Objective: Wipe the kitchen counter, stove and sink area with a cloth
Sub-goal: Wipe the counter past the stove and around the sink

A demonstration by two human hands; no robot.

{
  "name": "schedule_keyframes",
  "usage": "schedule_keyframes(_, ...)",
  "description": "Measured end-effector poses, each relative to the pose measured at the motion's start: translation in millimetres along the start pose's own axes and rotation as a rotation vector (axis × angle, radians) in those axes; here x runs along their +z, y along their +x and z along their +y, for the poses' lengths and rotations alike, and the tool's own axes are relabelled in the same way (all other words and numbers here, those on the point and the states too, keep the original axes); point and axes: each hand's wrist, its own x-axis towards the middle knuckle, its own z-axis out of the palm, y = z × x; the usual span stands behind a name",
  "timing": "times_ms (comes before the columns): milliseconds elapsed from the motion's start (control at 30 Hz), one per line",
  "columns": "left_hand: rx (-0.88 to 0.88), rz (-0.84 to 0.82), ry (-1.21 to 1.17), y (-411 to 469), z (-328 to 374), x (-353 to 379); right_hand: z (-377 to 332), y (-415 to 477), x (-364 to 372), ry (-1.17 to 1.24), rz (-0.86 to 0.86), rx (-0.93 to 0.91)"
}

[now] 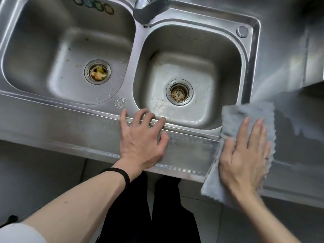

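Head view: right hand presses fuzzy grey cloth.

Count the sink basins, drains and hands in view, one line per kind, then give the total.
Sink basins: 2, the left basin and the right basin
Drains: 2, the left drain and the right drain
Hands: 2, the left hand and the right hand
Total: 6
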Motion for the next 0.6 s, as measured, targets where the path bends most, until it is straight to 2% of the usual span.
schedule_keyframes(100,0.0,0.024,0.004,0,0,1,16,-63,2,-0.012,-0.036,-0.015)
schedule_keyframes(200,-0.008,0.013,0.009,1,0,1,30,-75,-1,-0.036,-0.078,-0.06)
schedule_keyframes(433,-0.005,0.005,0.013,3,2,1,84,17,-29,-0.05,-0.14,-0.084)
schedule_keyframes(600,-0.007,-0.001,0.014,2,2,2,88,50,-32,-0.023,-0.065,-0.006)
